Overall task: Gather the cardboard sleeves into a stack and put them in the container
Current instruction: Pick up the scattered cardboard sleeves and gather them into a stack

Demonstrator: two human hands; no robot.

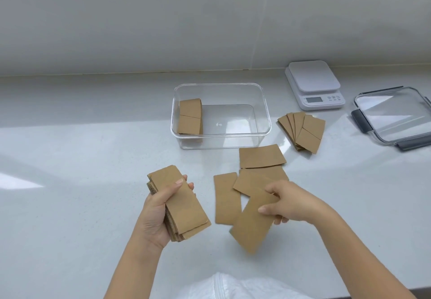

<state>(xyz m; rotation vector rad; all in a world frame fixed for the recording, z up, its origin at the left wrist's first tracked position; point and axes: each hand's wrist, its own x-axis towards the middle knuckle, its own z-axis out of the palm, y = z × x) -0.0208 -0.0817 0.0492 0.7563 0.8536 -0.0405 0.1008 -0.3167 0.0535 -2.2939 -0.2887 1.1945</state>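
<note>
My left hand grips a stack of brown cardboard sleeves above the counter, thumb across the top one. My right hand pinches a single sleeve by its upper end, lifted at a slant. Three loose sleeves lie flat near it: one upright strip, one angled partly under my fingers, one farther back. A fanned pile of several sleeves rests to the right of the clear container. Inside the container a small stack stands against its left wall.
A white kitchen scale sits at the back right by the wall. The container's clear lid with grey clips lies at the far right. A white garment shows at the bottom edge.
</note>
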